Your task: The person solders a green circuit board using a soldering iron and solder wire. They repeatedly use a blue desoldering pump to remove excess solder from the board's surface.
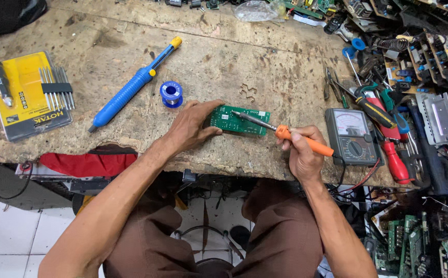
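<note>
While our left hand (190, 126) is pinning the green circuit board (239, 121), our right hand (304, 152) is gripping the orange soldering iron (286, 134), its tip on the board, soldering underway.

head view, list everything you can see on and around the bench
circuit board: one, green, bench centre, under the left fingers
soldering iron: one, orange handle, tip on the board
desoldering pump: one, blue with yellow end, lying left of centre
solder spool: one, blue, beside the pump
screwdriver set: one, yellow pack, far left
multimeter: one, grey and black, right of the board
hand tools: several, red, green and blue handles, right edge
spare boards: a pile, mixed colours, top right
workbench: one, worn brown
left hand: steadies the board
right hand: grips the iron
</note>
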